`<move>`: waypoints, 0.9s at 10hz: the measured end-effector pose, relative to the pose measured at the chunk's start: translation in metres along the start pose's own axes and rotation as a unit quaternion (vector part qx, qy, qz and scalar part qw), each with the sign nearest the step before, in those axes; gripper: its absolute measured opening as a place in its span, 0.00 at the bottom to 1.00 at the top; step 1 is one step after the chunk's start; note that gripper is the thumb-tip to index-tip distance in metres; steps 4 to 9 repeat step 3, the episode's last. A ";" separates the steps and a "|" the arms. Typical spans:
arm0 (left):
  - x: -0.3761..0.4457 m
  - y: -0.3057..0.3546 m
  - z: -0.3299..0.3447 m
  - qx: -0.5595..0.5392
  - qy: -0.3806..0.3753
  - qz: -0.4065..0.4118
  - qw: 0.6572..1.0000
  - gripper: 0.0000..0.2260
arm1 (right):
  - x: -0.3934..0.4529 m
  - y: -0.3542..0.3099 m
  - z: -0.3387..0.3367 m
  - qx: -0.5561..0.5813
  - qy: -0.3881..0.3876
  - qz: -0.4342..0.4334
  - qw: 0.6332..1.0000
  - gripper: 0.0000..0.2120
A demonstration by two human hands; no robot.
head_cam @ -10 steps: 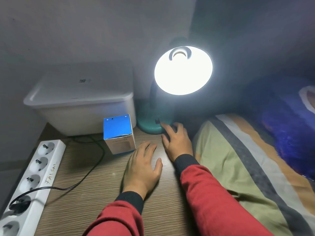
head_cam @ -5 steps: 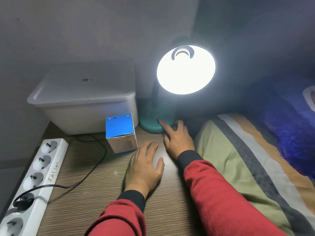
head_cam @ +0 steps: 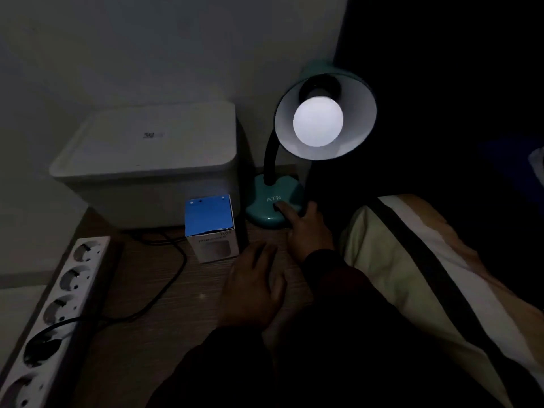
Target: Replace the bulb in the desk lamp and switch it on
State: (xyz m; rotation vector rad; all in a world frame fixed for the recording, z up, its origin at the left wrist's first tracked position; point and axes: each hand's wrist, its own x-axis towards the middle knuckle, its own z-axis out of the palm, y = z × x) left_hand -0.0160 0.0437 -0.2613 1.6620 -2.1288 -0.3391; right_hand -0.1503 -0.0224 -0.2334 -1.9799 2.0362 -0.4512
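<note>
Your right hand (head_cam: 309, 231) presses a forefinger on the teal desk lamp (head_cam: 275, 206) base, lettered "ATN", at 12 o'clock; the bulb (head_cam: 318, 121) glows faintly. Your left hand (head_cam: 254, 287) lies flat, fingers spread, empty.

One desk lamp (head_cam: 275, 207) right of centre, one bulb (head_cam: 318, 120) in its shade. One blue-topped carton (head_cam: 210, 228) mid-frame. One white lidded bin (head_cam: 153, 160) upper left. One power strip (head_cam: 50, 316) lower left, five sockets showing, one plug (head_cam: 41, 346) in it. Two hands: left (head_cam: 253, 287), right (head_cam: 309, 231).
</note>
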 end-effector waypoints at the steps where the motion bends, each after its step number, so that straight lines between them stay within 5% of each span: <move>1: -0.001 0.000 0.001 -0.010 -0.003 0.008 1.000 0.26 | -0.002 0.000 -0.001 -0.002 -0.024 0.004 1.000 0.29; 9: -0.002 -0.003 0.004 -0.061 0.023 -0.016 0.998 0.19 | -0.028 -0.009 0.004 -0.021 -0.048 0.025 0.998 0.32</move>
